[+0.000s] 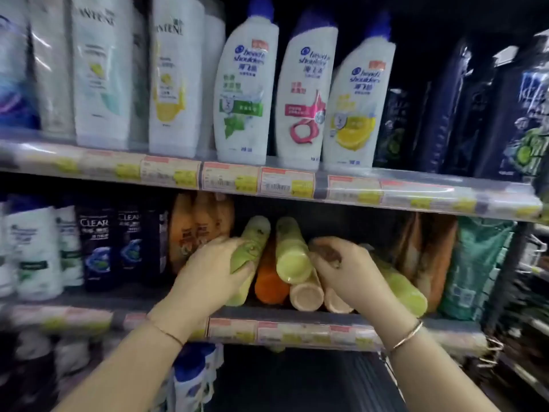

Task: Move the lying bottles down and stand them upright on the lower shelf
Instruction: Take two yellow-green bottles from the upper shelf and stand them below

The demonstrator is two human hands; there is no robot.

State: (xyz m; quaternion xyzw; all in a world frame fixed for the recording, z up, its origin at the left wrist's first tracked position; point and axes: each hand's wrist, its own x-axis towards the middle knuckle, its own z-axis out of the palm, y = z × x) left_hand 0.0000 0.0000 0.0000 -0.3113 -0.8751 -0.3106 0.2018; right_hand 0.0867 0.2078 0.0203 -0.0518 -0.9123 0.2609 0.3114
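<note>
The job looks barely begun: a heap of bottles lies on its sides on the middle shelf (267, 315), bottoms facing out, and the dark lower shelf (297, 382) below shows no bottle of this kind stood up yet. The left hand (214, 275) is wrapped around a green bottle (252, 245) at the heap's left edge. The right hand (344, 269) is curled over something brownish in the pile; whether it grips, I cannot tell. Between them lie a yellow bottle (292, 257), an orange bottle (270, 283) and a beige bottle (307, 295); a lime bottle (401, 286) lies just right of the hand.
</note>
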